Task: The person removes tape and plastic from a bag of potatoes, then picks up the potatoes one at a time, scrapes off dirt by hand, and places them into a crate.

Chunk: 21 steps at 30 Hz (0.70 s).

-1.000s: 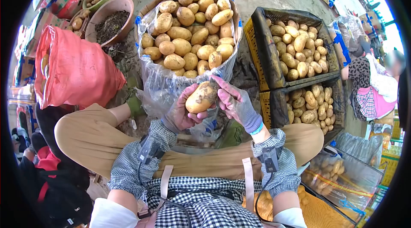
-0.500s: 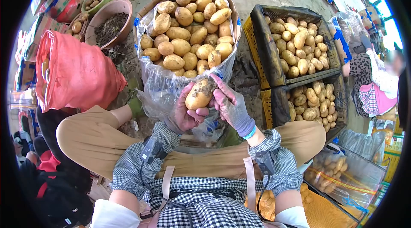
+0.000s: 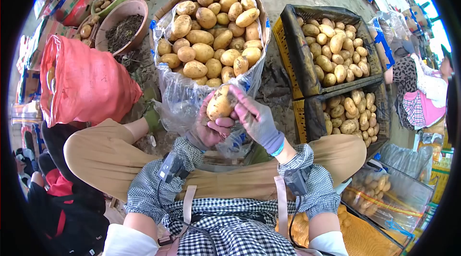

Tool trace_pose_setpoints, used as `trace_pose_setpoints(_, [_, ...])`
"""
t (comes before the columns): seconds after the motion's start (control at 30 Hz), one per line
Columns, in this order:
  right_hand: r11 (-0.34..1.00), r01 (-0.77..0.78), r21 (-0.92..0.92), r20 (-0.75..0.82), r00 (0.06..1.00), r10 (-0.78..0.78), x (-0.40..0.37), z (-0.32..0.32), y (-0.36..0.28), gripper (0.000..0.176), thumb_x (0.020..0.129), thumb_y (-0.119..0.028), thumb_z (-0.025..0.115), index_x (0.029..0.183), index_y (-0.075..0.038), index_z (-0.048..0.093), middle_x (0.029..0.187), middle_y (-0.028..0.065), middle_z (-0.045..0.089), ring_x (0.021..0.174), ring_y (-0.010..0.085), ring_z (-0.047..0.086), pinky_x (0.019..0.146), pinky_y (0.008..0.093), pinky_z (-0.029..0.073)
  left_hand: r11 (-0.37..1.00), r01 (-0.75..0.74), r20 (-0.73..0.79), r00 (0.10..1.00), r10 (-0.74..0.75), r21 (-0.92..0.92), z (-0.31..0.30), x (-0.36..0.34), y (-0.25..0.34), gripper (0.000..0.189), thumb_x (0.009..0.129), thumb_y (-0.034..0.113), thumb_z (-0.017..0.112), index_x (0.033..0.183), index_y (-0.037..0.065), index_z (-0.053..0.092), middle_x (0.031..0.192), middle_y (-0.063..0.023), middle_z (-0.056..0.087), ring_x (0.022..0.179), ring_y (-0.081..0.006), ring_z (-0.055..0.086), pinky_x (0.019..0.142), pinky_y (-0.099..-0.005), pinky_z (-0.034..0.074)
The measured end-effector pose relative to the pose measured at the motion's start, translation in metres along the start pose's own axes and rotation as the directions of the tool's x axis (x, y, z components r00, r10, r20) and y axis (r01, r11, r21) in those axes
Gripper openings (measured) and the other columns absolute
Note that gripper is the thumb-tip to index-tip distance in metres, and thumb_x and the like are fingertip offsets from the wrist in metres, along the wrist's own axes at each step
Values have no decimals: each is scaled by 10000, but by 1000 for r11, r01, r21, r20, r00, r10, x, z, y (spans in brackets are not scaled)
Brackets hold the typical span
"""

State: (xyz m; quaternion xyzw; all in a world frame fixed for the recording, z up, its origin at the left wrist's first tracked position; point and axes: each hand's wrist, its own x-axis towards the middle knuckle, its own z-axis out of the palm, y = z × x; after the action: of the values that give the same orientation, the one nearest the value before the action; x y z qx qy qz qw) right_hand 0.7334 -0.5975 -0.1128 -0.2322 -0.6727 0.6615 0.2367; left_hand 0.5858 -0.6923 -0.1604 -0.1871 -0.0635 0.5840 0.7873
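Note:
A potato (image 3: 220, 103) is held over the near edge of a lined round container. My left hand (image 3: 207, 128), in a soiled grey-and-pink glove, cups it from the left and below, fingers closed around it. From the right, my right hand (image 3: 257, 119), gloved alike, presses its thumb and fingers on the potato's upper right side; the fingertips are slightly blurred. Just beyond both hands, the round container (image 3: 163, 80) with a clear plastic liner is heaped with potatoes (image 3: 199, 37).
Two dark-lined yellow crates (image 3: 283, 47) of potatoes stand at the right. To the left are a red sack (image 3: 86, 80) and a pink basin (image 3: 139, 25) of dark debris. Another person (image 3: 422, 83) sits at the far right. A clear bag (image 3: 384, 198) of potatoes lies lower right.
The dark soil clump seen on the potato's upper right no longer shows there. My right fingers have shifted over that side, and the potato has moved slightly left and turned.

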Motion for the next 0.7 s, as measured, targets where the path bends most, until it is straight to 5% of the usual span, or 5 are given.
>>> trace_pose_setpoints(0.13, [996, -70, 51, -49, 996, 73, -1, 0, 1, 407, 974, -146, 541, 1371, -72, 491, 1327, 39, 576, 862, 54, 581, 763, 229, 504, 1000, -13, -40, 999, 13, -4, 7, -2, -1, 516, 936, 522, 494, 1218, 92, 527, 972, -177, 601, 567, -124, 492, 377, -153, 369])
trace_pose_setpoints(0.27, [994, -83, 67, -154, 984, 93, 5, -4, 2, 415, 968, -132, 546, 1377, -88, 489, 1324, 51, 579, 829, 51, 596, 716, 215, 505, 854, -64, -206, 959, 196, 516, 9, 4, -6, 513, 930, 551, 492, 1198, 116, 539, 940, -103, 609, 617, -133, 532, 393, -167, 370])
trace_pose_setpoints(0.37, [924, 148, -354, 102, 988, -119, -5, 2, 8, 407, 972, -165, 550, 1374, -121, 504, 1215, 32, 628, 619, 27, 489, 597, 203, 470, 719, -156, -134, 935, 329, 677, 9, -1, -7, 510, 918, 499, 556, 1258, 123, 498, 1022, -49, 590, 781, -141, 586, 541, -194, 472])
trace_pose_setpoints(0.43, [989, 56, -139, 2, 998, -57, -5, 2, -2, 407, 968, -173, 561, 1365, -98, 512, 1128, 17, 644, 620, 43, 473, 590, 205, 457, 330, -173, -38, 838, 545, 928, 18, -2, -13, 559, 886, 384, 654, 1335, 133, 437, 1131, -43, 565, 946, -143, 593, 692, -237, 524])
trace_pose_setpoints(0.7, [964, -183, 193, -144, 967, 212, 5, -12, -8, 403, 950, -108, 569, 1348, -64, 520, 1198, 8, 644, 718, 33, 515, 654, 195, 464, 269, -173, -5, 833, 554, 947, 27, 5, -14, 785, 710, 19, 809, 1371, 92, 393, 1264, -48, 517, 1123, -157, 550, 951, -306, 495])
